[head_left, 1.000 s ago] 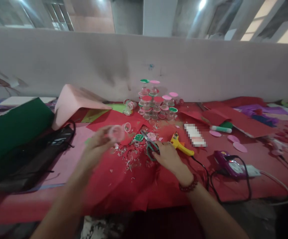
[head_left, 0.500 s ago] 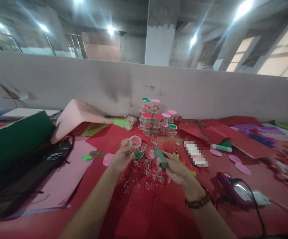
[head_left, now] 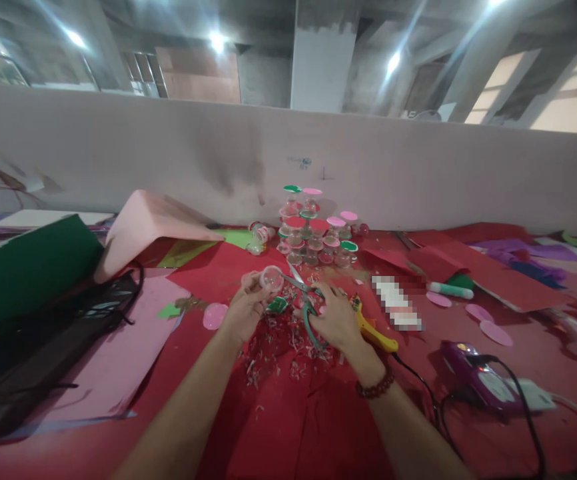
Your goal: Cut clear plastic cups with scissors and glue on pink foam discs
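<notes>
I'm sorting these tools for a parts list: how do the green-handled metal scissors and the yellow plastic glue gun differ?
The green-handled metal scissors are in the right hand, blades apart; the yellow plastic glue gun lies on the red-covered table. The scissors have looped handles; the glue gun has one solid grip. The glue gun has a black cord; the scissors show none. Both are handheld tools.

Clear plastic cup (head_left: 271,279), glossy. Scissors (head_left: 300,286): bright metal, green plastic handles (head_left: 307,325). Glue gun (head_left: 378,337), right: smooth plastic. Left, green sheet (head_left: 33,273) matt. Far wall (head_left: 168,153) matt.
</notes>
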`<state>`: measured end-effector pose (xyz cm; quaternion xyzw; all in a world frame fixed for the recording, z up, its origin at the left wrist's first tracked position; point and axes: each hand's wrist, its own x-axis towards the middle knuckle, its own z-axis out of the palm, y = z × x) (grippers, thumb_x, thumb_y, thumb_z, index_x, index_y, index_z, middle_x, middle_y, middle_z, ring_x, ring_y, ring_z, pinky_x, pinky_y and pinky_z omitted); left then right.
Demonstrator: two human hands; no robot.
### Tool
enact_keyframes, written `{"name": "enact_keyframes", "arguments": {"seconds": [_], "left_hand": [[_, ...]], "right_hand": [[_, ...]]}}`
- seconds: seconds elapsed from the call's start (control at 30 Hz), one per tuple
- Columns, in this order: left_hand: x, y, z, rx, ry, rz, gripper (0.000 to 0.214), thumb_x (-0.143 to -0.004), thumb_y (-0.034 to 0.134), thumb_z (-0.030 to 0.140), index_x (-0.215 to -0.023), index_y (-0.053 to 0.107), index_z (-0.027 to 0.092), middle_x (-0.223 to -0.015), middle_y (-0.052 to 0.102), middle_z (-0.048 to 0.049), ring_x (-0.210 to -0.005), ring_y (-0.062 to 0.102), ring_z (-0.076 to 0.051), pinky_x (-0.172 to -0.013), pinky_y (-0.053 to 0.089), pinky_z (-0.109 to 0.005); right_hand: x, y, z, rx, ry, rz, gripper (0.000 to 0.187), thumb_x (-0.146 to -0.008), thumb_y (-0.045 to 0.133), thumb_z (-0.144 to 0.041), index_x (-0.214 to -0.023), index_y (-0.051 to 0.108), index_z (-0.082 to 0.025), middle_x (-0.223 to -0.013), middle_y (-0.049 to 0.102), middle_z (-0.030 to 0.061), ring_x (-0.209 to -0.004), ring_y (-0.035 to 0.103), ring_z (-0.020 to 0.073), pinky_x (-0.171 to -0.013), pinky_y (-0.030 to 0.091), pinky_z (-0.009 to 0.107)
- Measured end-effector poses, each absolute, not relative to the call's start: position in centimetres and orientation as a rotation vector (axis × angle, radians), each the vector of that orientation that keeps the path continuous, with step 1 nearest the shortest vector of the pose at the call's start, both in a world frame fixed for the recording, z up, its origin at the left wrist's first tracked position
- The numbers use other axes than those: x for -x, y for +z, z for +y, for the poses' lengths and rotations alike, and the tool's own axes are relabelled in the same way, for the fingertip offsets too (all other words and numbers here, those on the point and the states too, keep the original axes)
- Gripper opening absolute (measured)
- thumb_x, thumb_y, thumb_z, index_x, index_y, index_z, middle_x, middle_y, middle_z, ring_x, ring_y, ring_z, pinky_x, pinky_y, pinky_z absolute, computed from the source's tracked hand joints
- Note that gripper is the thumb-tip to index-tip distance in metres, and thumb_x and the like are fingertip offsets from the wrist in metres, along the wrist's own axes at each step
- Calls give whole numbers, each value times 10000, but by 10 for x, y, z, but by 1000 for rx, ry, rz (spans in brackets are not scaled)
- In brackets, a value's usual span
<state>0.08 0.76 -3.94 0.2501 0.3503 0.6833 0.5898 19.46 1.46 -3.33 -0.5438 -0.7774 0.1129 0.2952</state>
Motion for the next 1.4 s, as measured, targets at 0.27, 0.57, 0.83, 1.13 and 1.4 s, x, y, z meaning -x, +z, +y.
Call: {"name": "enact_keyframes", "arguments": {"seconds": [0.27,0.57,0.83,1.13,1.4], "left_hand": [[-2,-35,6,-652,1653,865,415,-560,771,83,-933,628,197,-1015,642,-10,-889,619,-132,-795,494,-259],[-8,-35,4,-718,1730,1001,423,-553,790,126,-926,603,196,-953,615,3,-849,604,-121,-816,459,-270],[-10,-34,4,-636,1762,1024,427,-541,796,118,-899,571,180,-908,622,8,-813,613,-107,-785,476,-261],[-5,-27,4,-514,1709,886,347,-549,745,53,-833,581,165,-831,655,17,-740,635,-102,-718,504,-231],[-8,-28,1,-521,1640,797,343,-582,729,37,-861,593,181,-884,651,26,-770,628,-91,-700,510,-200]], "right_hand": [[-192,-26,11,1500,52,-2198,359,-783,567,-271,-1140,574,-236,-1083,627,72,-1009,539,260,-888,379,357],[-190,-29,7,1563,-8,-2256,438,-805,545,-258,-1242,542,-275,-1095,628,63,-986,567,246,-848,402,338],[-190,-31,4,1564,89,-2273,450,-831,522,-233,-1278,518,-284,-1109,643,56,-951,607,215,-771,426,283],[-184,-37,5,1268,650,-2069,187,-818,531,-349,-832,656,-210,-697,651,-13,-640,574,141,-597,399,206],[-193,-39,16,1369,595,-1888,458,-739,591,-406,-1141,555,-191,-916,647,43,-805,591,207,-711,450,298]]}}
